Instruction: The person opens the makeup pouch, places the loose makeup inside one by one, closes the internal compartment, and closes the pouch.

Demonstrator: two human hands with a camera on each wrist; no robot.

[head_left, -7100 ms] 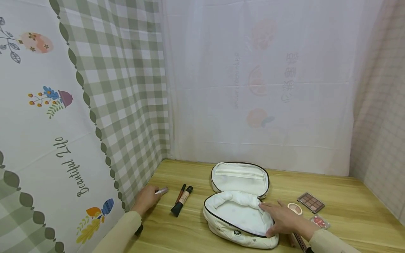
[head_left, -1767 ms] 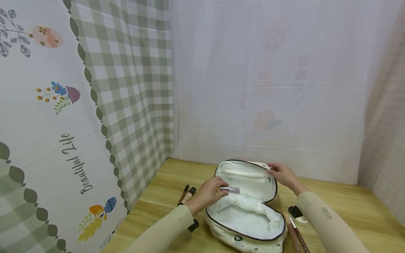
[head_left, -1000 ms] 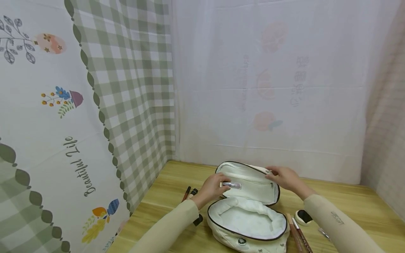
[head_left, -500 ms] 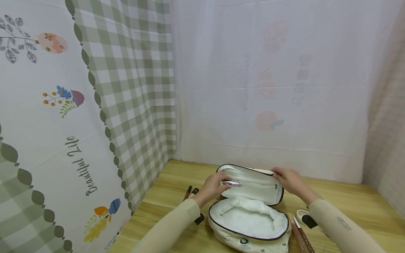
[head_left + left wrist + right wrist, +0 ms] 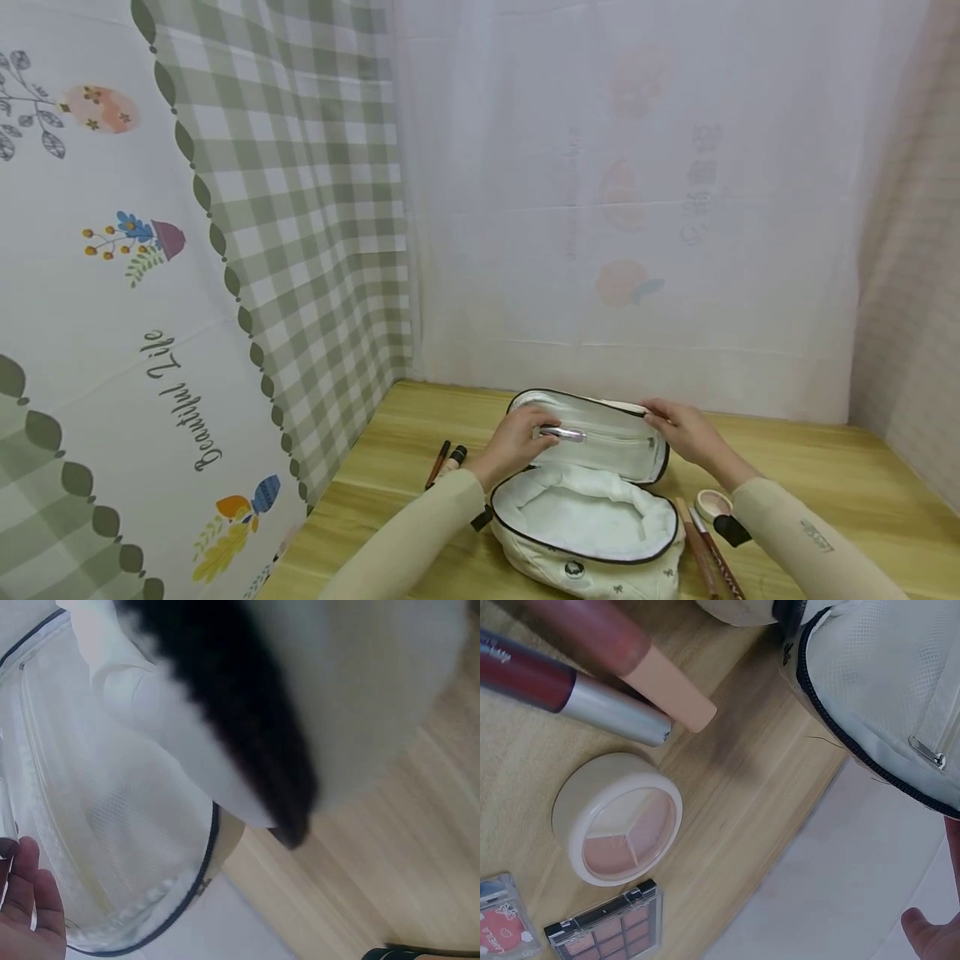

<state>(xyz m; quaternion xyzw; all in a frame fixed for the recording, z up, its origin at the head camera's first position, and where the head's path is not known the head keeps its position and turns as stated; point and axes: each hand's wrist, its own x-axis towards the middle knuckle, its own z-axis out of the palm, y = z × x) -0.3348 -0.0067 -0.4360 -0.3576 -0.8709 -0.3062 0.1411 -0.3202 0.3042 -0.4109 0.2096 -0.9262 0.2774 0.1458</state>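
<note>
A white quilted cosmetic bag [image 5: 585, 577] with dark zip edging lies unzipped on the table, its padded inside facing up. Behind it the lid [image 5: 607, 457] stands raised, showing a mesh zip pocket. My left hand [image 5: 516, 440] pinches a small lip gloss tube [image 5: 572, 434], silver at one end and pinkish at the other, in front of the lid's pocket. The left wrist view shows only part of that tube [image 5: 6, 814] beside the fingertips. At the lid's upper right corner, my right hand [image 5: 692, 432] grips the dark-edged rim; most of this hand is out of the right wrist view.
Left of the bag lie a dark pencil [image 5: 437, 463] and a tube with a black end [image 5: 454, 460]. On the right are two lip tubes [image 5: 712, 550], a round three-colour compact [image 5: 619, 821], an eyeshadow palette [image 5: 611, 930] and a small clear case [image 5: 502, 922].
My left hand has carried the lip gloss tube from the table's left side to the lid. My right hand has moved from the bag's rim to the lid, which now tilts further forward.
</note>
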